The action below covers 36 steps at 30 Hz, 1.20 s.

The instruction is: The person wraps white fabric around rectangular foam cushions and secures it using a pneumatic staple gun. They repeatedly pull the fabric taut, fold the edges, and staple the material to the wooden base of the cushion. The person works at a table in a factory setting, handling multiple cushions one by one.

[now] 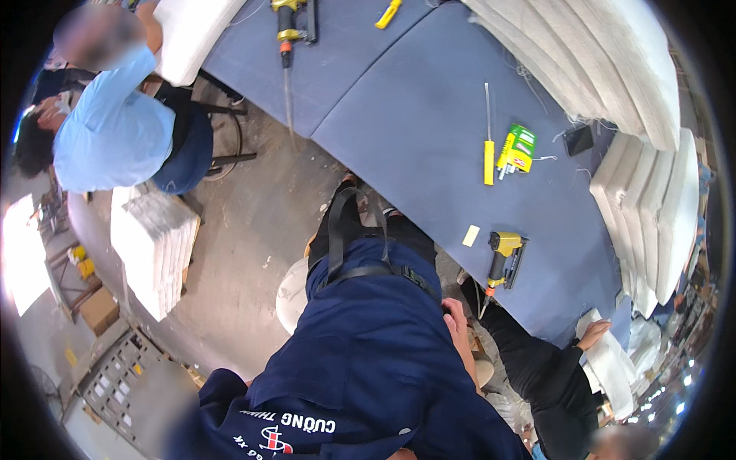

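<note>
My right hand (458,326) hangs low beside my right hip, against my navy shirt (360,330). Its fingers are partly hidden at the shirt's edge, so their grip is unclear. My left hand is out of sight behind my body. Nearest to the right hand on the blue-grey table (429,146) lies a yellow and black pneumatic staple gun (506,253), its hose at the edge. A small pale yellow block (471,235) is close by. Farther off lie a yellow-handled screwdriver (489,157) and a green and yellow box (520,146).
Stacked white cushions (606,61) line the table's far right, with another stack (648,207) nearer. A second staple gun (288,31) and a dark phone (579,139) lie on the tabletop. A person in light blue (115,123) sits left; one in black (537,360) handles white padding at right.
</note>
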Available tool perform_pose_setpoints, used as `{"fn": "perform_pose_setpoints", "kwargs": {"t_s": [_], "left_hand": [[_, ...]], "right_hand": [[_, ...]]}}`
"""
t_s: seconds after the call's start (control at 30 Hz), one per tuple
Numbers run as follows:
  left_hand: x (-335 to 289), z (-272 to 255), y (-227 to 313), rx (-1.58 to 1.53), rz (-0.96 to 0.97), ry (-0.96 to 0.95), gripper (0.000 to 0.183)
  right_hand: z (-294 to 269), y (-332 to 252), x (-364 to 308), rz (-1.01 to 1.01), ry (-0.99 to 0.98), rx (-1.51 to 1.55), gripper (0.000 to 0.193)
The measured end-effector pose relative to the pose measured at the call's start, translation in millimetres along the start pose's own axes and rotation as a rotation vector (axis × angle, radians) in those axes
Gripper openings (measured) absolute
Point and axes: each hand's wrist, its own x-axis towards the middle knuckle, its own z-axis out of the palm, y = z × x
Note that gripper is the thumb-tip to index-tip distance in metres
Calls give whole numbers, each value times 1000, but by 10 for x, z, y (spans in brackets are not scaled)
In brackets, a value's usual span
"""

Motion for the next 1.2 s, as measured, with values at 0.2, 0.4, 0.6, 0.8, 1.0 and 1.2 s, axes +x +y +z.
{"fn": "perform_pose_setpoints", "kwargs": {"t_s": [0.2, 0.4, 0.6, 0.8, 1.0, 1.2], "left_hand": [[449, -546, 923, 220, 42, -112, 46], [921, -656, 2087, 414, 90, -297, 45], [629, -1386, 3324, 249, 556, 187, 43], [896, -444, 3728, 454, 893, 267, 44], [1581, -589, 3731, 119, 759, 182, 38], [2945, -1102, 3977, 1681, 649, 261, 42]], "right_hand": [[79, -192, 101, 271, -19, 246, 44], [13, 4, 103, 337, 89, 306, 38], [-211, -260, 735, 127, 209, 1, 37], [46, -1187, 1012, -185, -19, -78, 25], [430, -441, 1271, 43, -28, 159, 21], [1099, 833, 1929, -12, -478, 148, 33]]}}
